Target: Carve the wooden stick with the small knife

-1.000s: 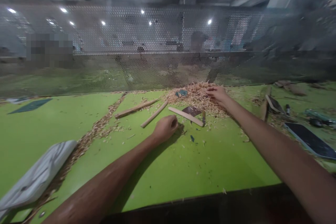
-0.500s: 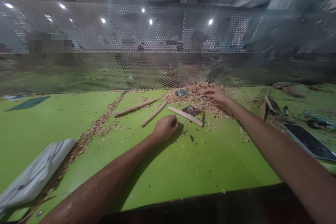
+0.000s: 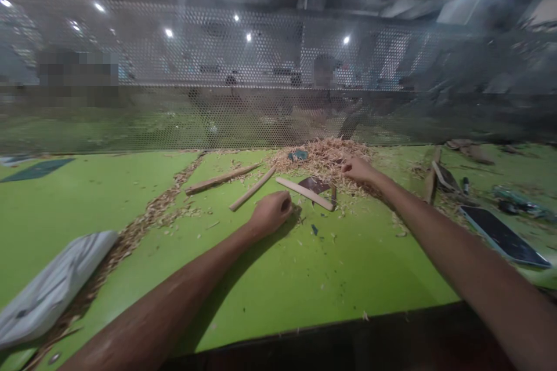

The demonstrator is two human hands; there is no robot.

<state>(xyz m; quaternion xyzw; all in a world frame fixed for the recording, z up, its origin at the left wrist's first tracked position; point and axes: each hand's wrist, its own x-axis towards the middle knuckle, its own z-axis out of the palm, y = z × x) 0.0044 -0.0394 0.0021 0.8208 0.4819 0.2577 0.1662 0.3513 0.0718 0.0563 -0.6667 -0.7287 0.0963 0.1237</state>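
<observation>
My left hand (image 3: 272, 213) rests on the green tabletop in a loose fist, with a dark hollow inside the curled fingers and nothing visible in it. Just beyond it lies a smooth pale wooden stick (image 3: 300, 191), partly over a dark flat piece (image 3: 317, 185). Another smooth stick (image 3: 252, 188) and a rougher, darker wooden strip (image 3: 221, 178) lie to the left. My right hand (image 3: 360, 170) is at the right side of a heap of wood shavings (image 3: 324, 152), fingers drawn together. Whatever they pinch is too small to make out. A dark green scrap (image 3: 298, 155) sits in the heap.
A perforated metal screen (image 3: 261, 116) stands along the back, with people behind it. To the right are a phone (image 3: 505, 235), a black marker (image 3: 465, 185) and a clear plastic item (image 3: 520, 200). A white padded object (image 3: 56, 287) lies left, beside a shavings-filled gap (image 3: 152, 208).
The fingers of my right hand have gone from stretched over the shavings to curled together, slightly lower. My left hand keeps its place. The whole view has shifted a little.
</observation>
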